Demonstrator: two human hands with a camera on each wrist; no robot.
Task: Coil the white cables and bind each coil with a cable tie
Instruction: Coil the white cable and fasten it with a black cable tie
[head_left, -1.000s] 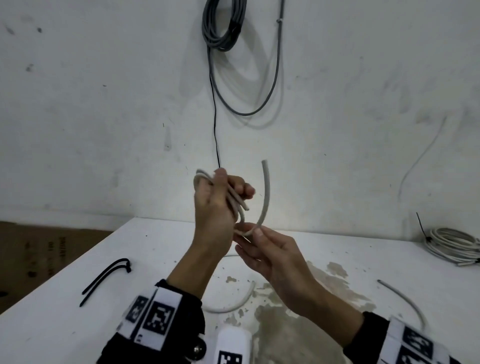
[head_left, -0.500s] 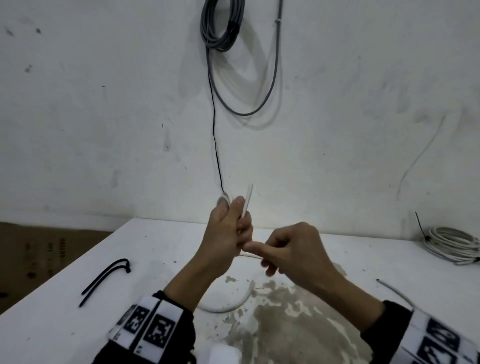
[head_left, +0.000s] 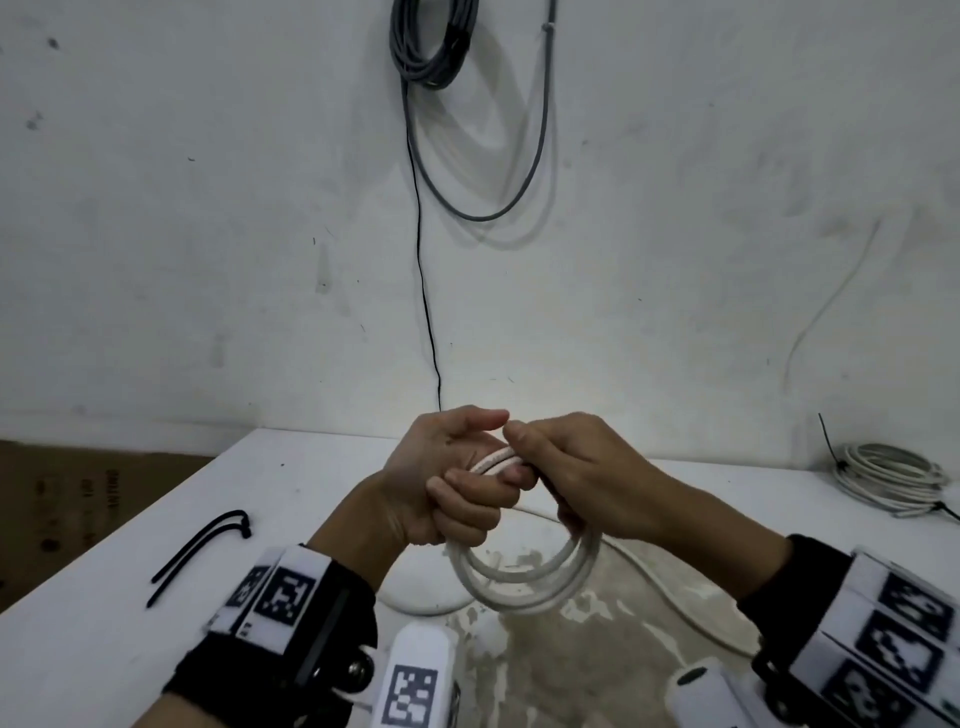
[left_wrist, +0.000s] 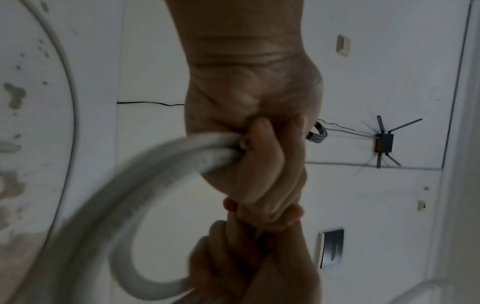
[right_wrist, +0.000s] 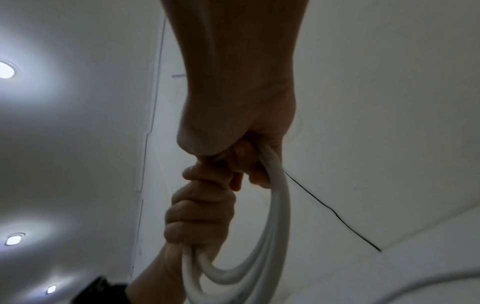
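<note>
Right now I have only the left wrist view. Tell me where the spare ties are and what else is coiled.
Observer: Two black cable ties lie on the table, left of the left hand.
Operator: Report the finished coils.
Observer: One bound coil lies at the table's far right edge.
Operator: Confirm the right hand's grip.
Observer: The right hand grips the white cable coil beside the left; the loops hang below both.

Right hand (right_wrist: 233, 131) grip on white cable (right_wrist: 272, 205), left hand (right_wrist: 200, 216) gripping too
</note>
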